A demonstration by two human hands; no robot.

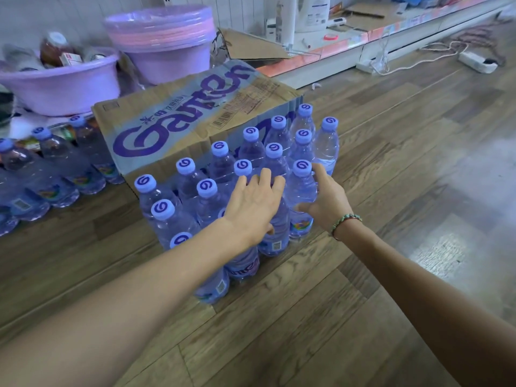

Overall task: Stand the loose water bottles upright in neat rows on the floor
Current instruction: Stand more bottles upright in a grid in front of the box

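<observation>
The right hand [325,196] curls around a water bottle [301,199] at the right near corner of the upright block of bottles [217,174], while the left hand [251,208] lies with fingers spread across the neighbouring bottles. Packed cap to cap, one sideways shove could probably topple several like dominoes, and the smooth wood-plank floor [307,317] would let them roll. Behind stands a Ganten carton [178,118]; more bottles [50,174] stand far left below purple basins [61,85].
</observation>
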